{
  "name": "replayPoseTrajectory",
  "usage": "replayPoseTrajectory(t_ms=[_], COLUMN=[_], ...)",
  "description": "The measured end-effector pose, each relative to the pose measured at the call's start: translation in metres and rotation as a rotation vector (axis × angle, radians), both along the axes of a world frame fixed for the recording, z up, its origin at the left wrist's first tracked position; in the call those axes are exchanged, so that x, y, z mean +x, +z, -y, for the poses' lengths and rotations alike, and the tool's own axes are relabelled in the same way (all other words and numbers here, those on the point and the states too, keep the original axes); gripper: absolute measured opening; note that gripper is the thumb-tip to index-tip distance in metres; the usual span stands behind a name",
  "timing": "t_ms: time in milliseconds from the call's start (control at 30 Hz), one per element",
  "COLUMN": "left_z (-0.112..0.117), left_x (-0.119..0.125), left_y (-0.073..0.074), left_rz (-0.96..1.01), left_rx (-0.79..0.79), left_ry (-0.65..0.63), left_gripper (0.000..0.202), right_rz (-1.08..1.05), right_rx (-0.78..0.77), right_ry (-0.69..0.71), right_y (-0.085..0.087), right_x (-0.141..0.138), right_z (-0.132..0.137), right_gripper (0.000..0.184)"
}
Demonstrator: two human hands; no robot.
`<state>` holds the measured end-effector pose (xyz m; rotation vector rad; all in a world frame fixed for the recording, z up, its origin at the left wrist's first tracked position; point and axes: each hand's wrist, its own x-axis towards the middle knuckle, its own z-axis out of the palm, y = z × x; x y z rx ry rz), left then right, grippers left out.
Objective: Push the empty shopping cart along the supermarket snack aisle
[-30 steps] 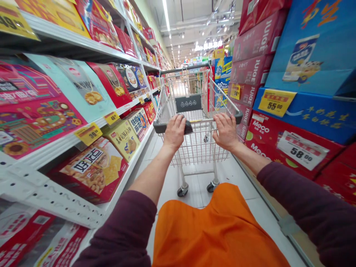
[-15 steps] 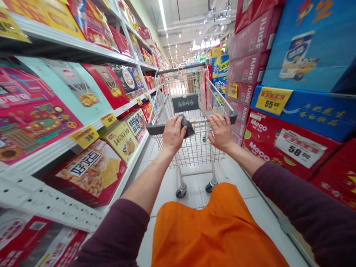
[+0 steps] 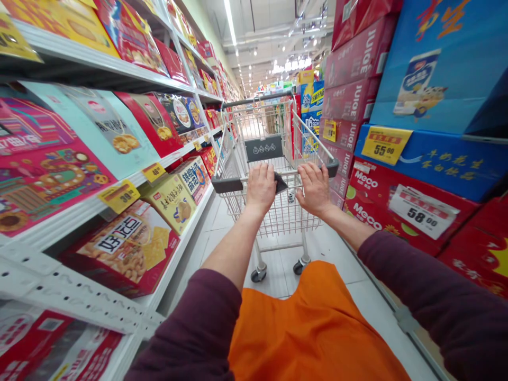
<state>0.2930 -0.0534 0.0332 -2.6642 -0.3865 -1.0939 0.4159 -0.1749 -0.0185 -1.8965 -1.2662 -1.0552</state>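
A metal wire shopping cart [image 3: 263,148] stands in front of me, its handle bar [image 3: 228,184] running crosswise with dark grips at both ends. My left hand [image 3: 261,189] is closed over the bar left of the middle, pressing a dark grey cloth [image 3: 281,183] against it. Most of the cloth is hidden under the fingers; a pointed corner sticks out to the right. My right hand [image 3: 316,189] is wrapped round the bar near the right grip. The cart's wire basket holds nothing that I can make out.
Shelves [image 3: 95,211] of boxed snacks with yellow price tags line the left, close to my left arm. On the right rise stacked drink cartons [image 3: 416,206], near my right forearm. Pale floor tiles [image 3: 278,267] lie under the cart, and the aisle runs on ahead.
My left hand has slid right along the handle bar with the cloth, baring more of the bar's left end. My right hand stays on the bar in about the same place.
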Motion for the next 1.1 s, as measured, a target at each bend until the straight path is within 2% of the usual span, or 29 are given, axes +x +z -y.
replayPoseTrajectory(t_ms=[67, 167, 300, 367, 467, 567, 667, 733, 833, 967, 1100], left_z=[-0.001, -0.016, -0.042, -0.046, -0.034, -0.010, 0.008, 0.010, -0.006, -0.036, -0.043], left_x=[0.000, -0.013, -0.035, -0.039, -0.027, -0.002, 0.019, 0.020, 0.003, -0.031, -0.042], left_y=[0.001, 0.006, 0.008, 0.005, -0.001, -0.003, -0.001, 0.002, 0.006, 0.010, 0.009], left_rz=[-0.015, -0.050, -0.006, 0.034, 0.060, 0.004, -0.037, -0.052, -0.073, -0.054, -0.028], left_rx=[0.049, 0.116, 0.104, 0.096, 0.092, 0.106, 0.120, 0.130, 0.152, 0.147, 0.114], left_ry=[-0.033, -0.071, -0.029, -0.006, -0.011, -0.071, -0.122, -0.144, -0.145, -0.061, -0.011], left_gripper=[0.038, 0.036, 0.036, 0.036, 0.037, 0.038, 0.037, 0.037, 0.038, 0.039, 0.038], right_rz=[0.012, 0.038, 0.030, 0.015, 0.007, 0.013, 0.022, 0.029, 0.039, 0.023, 0.010], right_rx=[-0.024, -0.059, -0.080, -0.075, -0.063, -0.062, -0.071, -0.077, -0.085, -0.086, -0.064], right_ry=[-0.015, -0.009, 0.005, 0.000, -0.007, -0.009, -0.015, -0.015, -0.007, 0.002, -0.001], right_y=[0.001, 0.003, 0.004, 0.003, 0.001, 0.001, 0.001, 0.002, 0.002, 0.002, 0.001], right_x=[0.002, 0.005, 0.006, 0.003, -0.001, -0.003, 0.000, 0.003, 0.007, 0.006, 0.003], right_z=[0.003, 0.007, 0.008, 0.006, 0.003, 0.003, 0.005, 0.008, 0.011, 0.012, 0.009], right_gripper=[0.062, 0.057, 0.057, 0.059, 0.062, 0.064, 0.062, 0.060, 0.060, 0.058, 0.057])
